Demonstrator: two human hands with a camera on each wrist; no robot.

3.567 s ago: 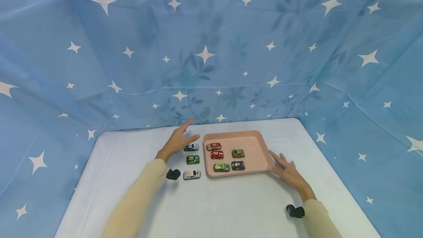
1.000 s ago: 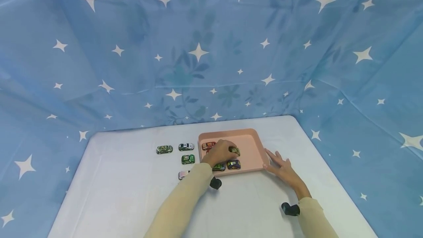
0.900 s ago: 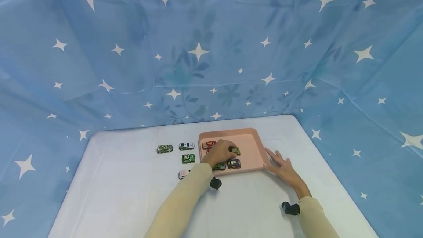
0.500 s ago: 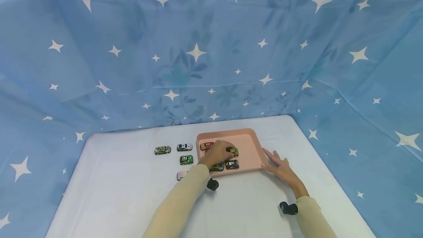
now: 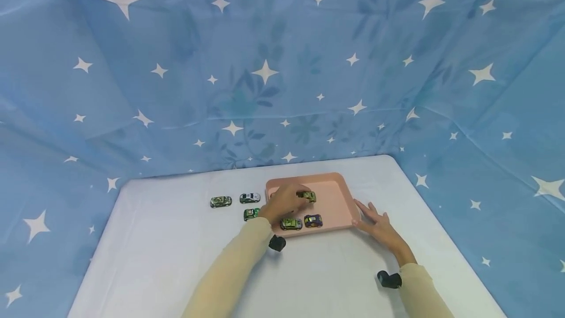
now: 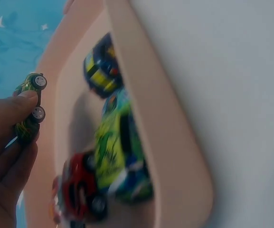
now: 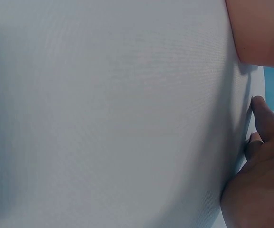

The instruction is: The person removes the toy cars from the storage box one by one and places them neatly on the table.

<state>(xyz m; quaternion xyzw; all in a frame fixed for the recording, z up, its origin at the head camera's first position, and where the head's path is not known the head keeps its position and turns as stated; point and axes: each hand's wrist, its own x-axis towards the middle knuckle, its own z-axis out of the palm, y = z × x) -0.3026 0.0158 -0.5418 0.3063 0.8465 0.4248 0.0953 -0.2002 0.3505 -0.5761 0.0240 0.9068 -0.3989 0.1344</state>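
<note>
Left hand [image 5: 284,201] has risen, pinching olive-green car [image 5: 311,196]

From high on the near side of the pink tray [image 5: 339,207], the head view looks forward and down, far enough back to frame the tray, the surface [image 5: 176,254] around it and the starry backdrop [image 5: 300,38] beyond. The left wrist view looks across the tray, turned sideways, from close by its near wall, sharing the left grip [image 5: 283,201], lime-green car [image 5: 291,224] and purple car [image 5: 313,221] with the head view. The right wrist view, close beside the tray's near right corner, faces mostly the surface; it shares that corner and the right grip [image 5: 380,229] with the head view.
</note>
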